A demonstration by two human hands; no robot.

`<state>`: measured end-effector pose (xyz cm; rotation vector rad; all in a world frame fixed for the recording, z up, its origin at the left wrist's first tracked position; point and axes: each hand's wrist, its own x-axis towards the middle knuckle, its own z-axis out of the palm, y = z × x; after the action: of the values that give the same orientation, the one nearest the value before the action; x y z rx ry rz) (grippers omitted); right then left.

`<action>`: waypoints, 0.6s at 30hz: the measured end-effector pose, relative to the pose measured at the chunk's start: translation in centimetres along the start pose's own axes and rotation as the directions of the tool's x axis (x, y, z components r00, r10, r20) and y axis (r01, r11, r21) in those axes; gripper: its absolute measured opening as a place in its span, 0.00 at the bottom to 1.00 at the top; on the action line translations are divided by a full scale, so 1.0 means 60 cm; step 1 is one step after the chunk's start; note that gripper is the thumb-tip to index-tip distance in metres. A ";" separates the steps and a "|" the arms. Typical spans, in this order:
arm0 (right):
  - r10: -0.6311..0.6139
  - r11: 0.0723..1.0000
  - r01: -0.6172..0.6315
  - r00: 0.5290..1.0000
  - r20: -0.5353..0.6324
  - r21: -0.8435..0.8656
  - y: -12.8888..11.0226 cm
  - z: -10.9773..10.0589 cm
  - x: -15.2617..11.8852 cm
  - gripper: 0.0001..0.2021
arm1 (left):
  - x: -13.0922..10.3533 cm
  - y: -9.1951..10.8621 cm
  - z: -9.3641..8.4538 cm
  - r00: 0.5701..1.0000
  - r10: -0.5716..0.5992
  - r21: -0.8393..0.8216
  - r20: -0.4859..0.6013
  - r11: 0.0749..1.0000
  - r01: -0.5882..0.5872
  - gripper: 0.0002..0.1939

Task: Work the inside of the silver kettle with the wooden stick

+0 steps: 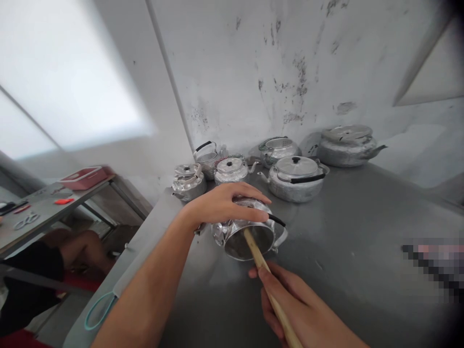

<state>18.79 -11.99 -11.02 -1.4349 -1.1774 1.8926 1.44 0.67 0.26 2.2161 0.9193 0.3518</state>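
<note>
A dented silver kettle point(250, 240) without a lid lies tilted on the grey table, its round opening facing me. My left hand point(232, 203) rests over its top side, fingers spread and curved around the metal near the black handle grip. In my right hand point(286, 299) is a wooden stick point(256, 252), with the fingers wrapped round it. The far end of the stick reaches into the kettle's opening, and its tip is hidden inside.
Behind stand several kettles, including a lidded one point(297, 181) and a large one point(346, 147) by the wall. At left, a side table holds a pink basket point(85, 178); a person's leg point(81, 244) shows beneath. A teal cord point(94, 309) hangs at the grey table's point(348, 232) left edge.
</note>
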 end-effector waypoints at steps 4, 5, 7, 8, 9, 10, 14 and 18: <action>0.077 0.996 -0.076 0.997 -0.026 0.040 -0.009 0.002 -0.001 0.17 | 0.000 0.001 0.001 1.000 0.005 -0.004 -0.002 1.000 -0.005 0.23; 0.082 0.996 -0.080 0.996 -0.035 0.038 -0.011 0.002 -0.002 0.17 | 0.000 0.001 0.001 1.000 0.010 -0.008 -0.004 1.000 -0.010 0.23; 0.078 0.997 -0.077 0.996 -0.050 0.022 -0.012 0.004 -0.004 0.17 | 0.000 0.001 0.001 1.000 0.017 -0.015 -0.004 1.000 -0.017 0.22; 0.074 0.997 -0.073 0.996 -0.054 0.016 -0.012 0.004 -0.004 0.18 | 0.000 0.001 0.001 1.000 0.017 -0.018 -0.005 1.000 -0.017 0.22; 0.070 0.997 -0.070 0.996 -0.055 0.012 -0.012 0.004 -0.004 0.18 | 0.000 0.001 0.001 1.000 0.015 -0.019 -0.008 1.000 -0.015 0.22; 0.066 0.998 -0.065 0.996 -0.059 0.012 -0.011 0.004 -0.004 0.18 | 0.000 0.001 0.001 1.000 0.013 -0.020 -0.011 1.000 -0.013 0.23; 0.046 0.999 -0.047 0.998 -0.051 -0.003 -0.008 0.004 -0.005 0.17 | -0.001 -0.001 0.000 1.000 0.002 -0.019 -0.006 1.000 -0.002 0.22; -0.011 0.999 0.009 0.998 -0.057 -0.032 -0.008 0.002 -0.009 0.16 | -0.001 -0.003 -0.002 1.000 -0.009 -0.024 -0.006 1.000 0.009 0.23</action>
<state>18.81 -12.19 -10.32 -1.4873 -1.1910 1.8220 1.25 0.73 0.22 2.1891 0.9236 0.3632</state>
